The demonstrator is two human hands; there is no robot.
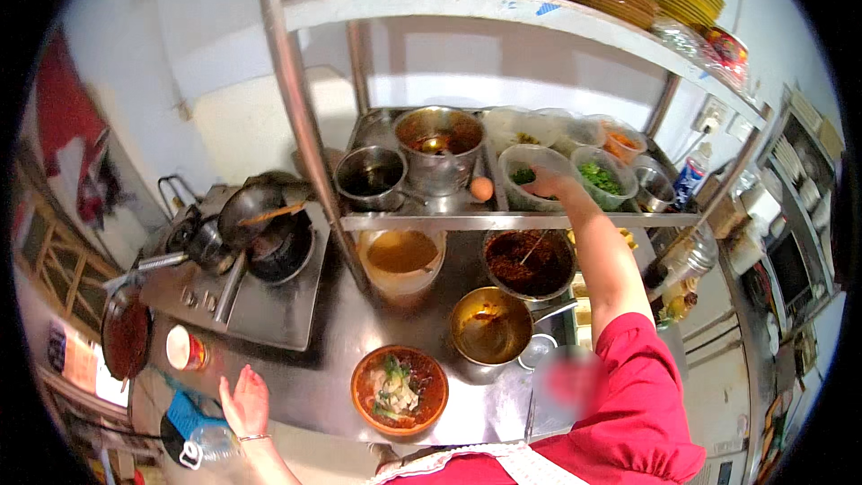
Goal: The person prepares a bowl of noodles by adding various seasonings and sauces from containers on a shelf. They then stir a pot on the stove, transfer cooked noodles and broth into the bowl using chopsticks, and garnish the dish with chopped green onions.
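My right hand (547, 183) reaches into a clear plastic tub (513, 197) of chopped greens on the steel rack's lower shelf; its fingertips are partly hidden, and whether they grip anything cannot be told. My left hand (245, 400), palm up with fingers apart and a bracelet on the wrist, hovers empty near the counter's front edge. Between my arms, an orange-brown bowl (400, 391) on the steel counter holds reddish broth topped with greens and pale pieces. Behind it to the right sits a metal pot (491, 326) with a little oily liquid. A second tub (599, 176) holds chopped green herbs.
A steel pot (439, 148), an egg (481, 188) and several tubs share the rack shelf. Below are a tub of brown sauce (402, 252) and a bowl of dark red chili paste (529, 263). A stove with a wok (250, 214) and a paper cup (186, 349) are left.
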